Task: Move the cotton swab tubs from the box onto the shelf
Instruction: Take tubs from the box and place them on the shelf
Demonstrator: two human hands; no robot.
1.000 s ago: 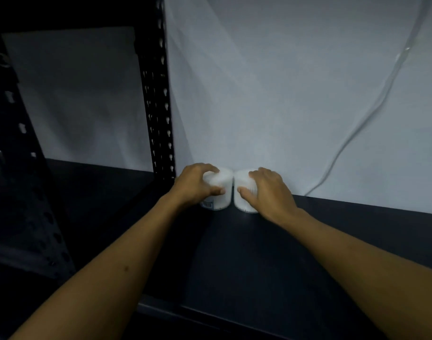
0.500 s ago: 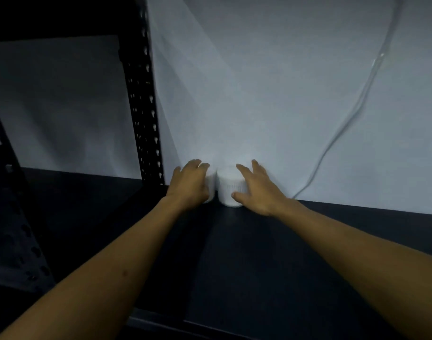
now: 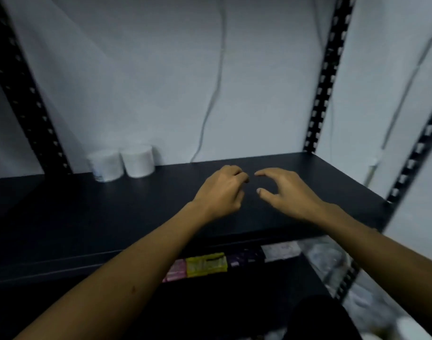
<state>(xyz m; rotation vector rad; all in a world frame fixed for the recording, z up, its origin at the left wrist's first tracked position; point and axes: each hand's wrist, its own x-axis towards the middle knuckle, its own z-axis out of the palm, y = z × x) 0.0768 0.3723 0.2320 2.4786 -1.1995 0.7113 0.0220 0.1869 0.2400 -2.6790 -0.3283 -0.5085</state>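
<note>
Two white cotton swab tubs stand side by side at the back left of the black shelf [image 3: 271, 182], against the white wall: the left tub [image 3: 106, 166] and the right tub [image 3: 138, 160], touching or nearly so. My left hand [image 3: 220, 192] hovers over the middle of the shelf, well to the right of the tubs, fingers loosely curled and holding nothing. My right hand [image 3: 283, 190] is just beside it, fingers spread and empty. The box is not in view.
Black perforated uprights stand at the back left [image 3: 31, 104] and back right [image 3: 325, 72]. A thin cable [image 3: 215, 77] hangs down the wall. On a lower shelf lie coloured packets, one yellow [image 3: 206, 264] and one pink [image 3: 177, 273].
Both hands have let go of the tubs and drawn back to the right, over the shelf's middle. The tubs stay against the wall. The camera has swung right and down.
</note>
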